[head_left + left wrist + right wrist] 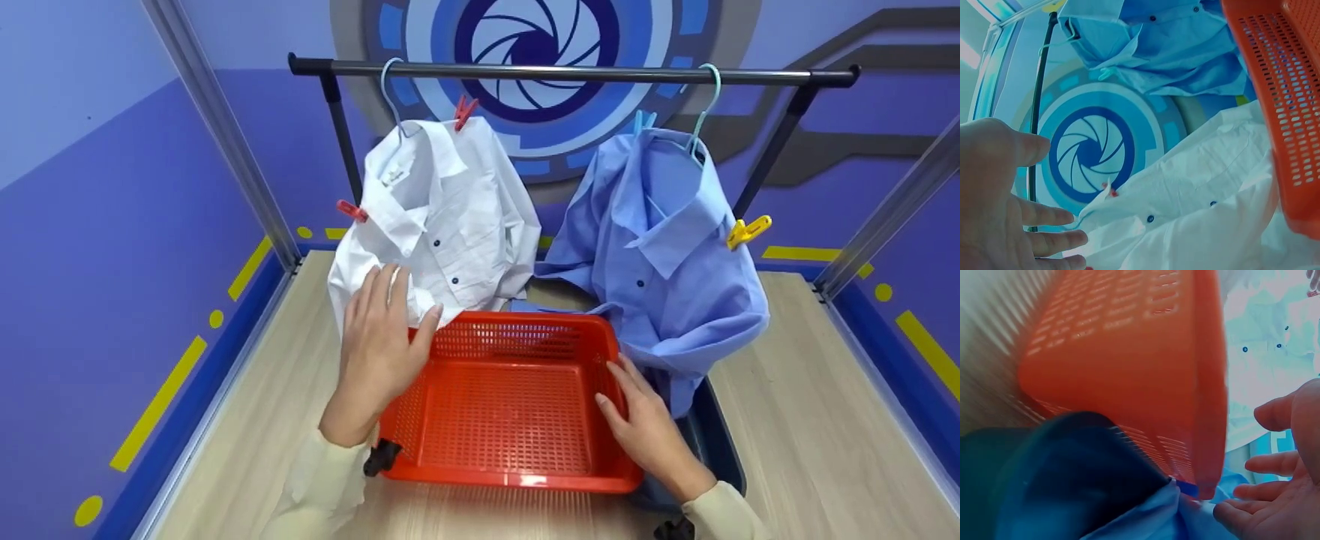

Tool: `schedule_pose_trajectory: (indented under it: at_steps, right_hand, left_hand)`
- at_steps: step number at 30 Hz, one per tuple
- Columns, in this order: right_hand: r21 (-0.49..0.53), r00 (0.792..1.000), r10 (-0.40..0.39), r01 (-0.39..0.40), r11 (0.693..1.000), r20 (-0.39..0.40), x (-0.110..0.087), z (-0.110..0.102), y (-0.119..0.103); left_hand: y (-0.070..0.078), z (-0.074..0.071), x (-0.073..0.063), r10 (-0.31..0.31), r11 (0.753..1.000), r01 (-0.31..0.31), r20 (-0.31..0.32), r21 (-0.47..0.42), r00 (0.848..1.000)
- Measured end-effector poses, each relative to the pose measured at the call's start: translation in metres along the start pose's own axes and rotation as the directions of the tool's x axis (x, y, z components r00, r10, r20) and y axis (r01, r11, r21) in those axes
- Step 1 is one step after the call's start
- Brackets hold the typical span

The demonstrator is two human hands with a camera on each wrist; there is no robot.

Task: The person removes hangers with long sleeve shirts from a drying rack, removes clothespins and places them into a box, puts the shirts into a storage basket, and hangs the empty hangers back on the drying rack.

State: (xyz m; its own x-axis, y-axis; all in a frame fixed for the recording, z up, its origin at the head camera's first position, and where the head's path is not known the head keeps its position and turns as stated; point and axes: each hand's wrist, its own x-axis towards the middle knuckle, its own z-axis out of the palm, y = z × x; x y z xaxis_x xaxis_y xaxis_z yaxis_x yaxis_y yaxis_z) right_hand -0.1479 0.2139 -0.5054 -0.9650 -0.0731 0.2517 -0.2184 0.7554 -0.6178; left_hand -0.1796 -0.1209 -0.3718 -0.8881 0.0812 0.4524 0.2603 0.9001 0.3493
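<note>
A red plastic basket [510,420] with slotted walls sits in front of two hanging shirts. My left hand [382,345] is raised over the basket's left side, its fingers extended in front of a white shirt [469,217]. In the left wrist view the left hand [999,208] holds nothing. Beside the basket's right rim is my right hand [645,424], fingers loosely spread. The right wrist view shows a gap between this hand [1286,478] and the red rim. A blue shirt [675,255] hangs beyond the right hand, its lower part drooping behind the basket.
A black rail [555,73] carries both shirts on hangers. Red clothespins [465,112] are on the white shirt; a yellow clothespin [748,232] and a light blue one [643,122] are on the blue shirt. A dark blue tub [724,442] stands right of the basket, partly hidden.
</note>
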Motion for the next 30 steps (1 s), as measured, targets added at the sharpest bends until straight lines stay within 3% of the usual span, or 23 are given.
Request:
schedule_pose_trajectory:
  at_steps: [9,17,26,30]
  right_hand:
    - [0.020,1.000,0.030,-0.030,0.999,0.003,-0.004,0.003,0.004]
    - [0.029,0.999,0.051,-0.052,0.998,0.005,-0.012,0.009,0.008]
    - [0.037,0.988,0.143,-0.146,0.989,0.060,-0.016,0.013,0.010]
    - [0.035,0.987,0.150,-0.152,0.988,0.057,-0.018,0.017,0.010]
  left_hand:
    - [-0.010,-0.013,0.006,-0.040,0.999,0.040,-0.025,-0.019,0.999]
    - [-0.020,-0.024,0.011,-0.112,0.993,0.110,-0.024,-0.048,0.993]
    - [-0.033,-0.031,0.016,-0.118,0.990,0.107,-0.130,-0.088,0.984]
    - [-0.038,-0.032,0.018,-0.126,0.989,0.113,-0.140,-0.092,0.982]
